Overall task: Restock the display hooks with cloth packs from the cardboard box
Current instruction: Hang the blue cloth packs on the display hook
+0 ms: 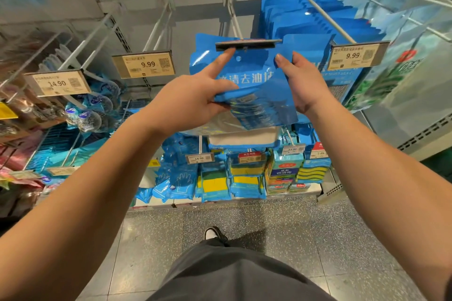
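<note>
A stack of blue cloth packs (252, 80) is held up between both hands right at the tip of the middle display hook (234, 22). My left hand (188, 100) grips the stack's lower left, its index finger stretched up toward the hang hole and the hook's tipped-up price tag holder (248, 44). Against the stack's right edge presses my right hand (300, 83). To the right, another hook (322, 17) is full of the same blue packs (293, 17). No cardboard box is in view.
Bare hooks with 9.99 (144, 65) and 14.90 (58, 83) price tags stand to the left. A 9.99 tag (354, 55) fronts the full hook. Lower shelves hold gloves and sponge packs (220, 178). My leg and shoe (211, 233) are on the speckled floor.
</note>
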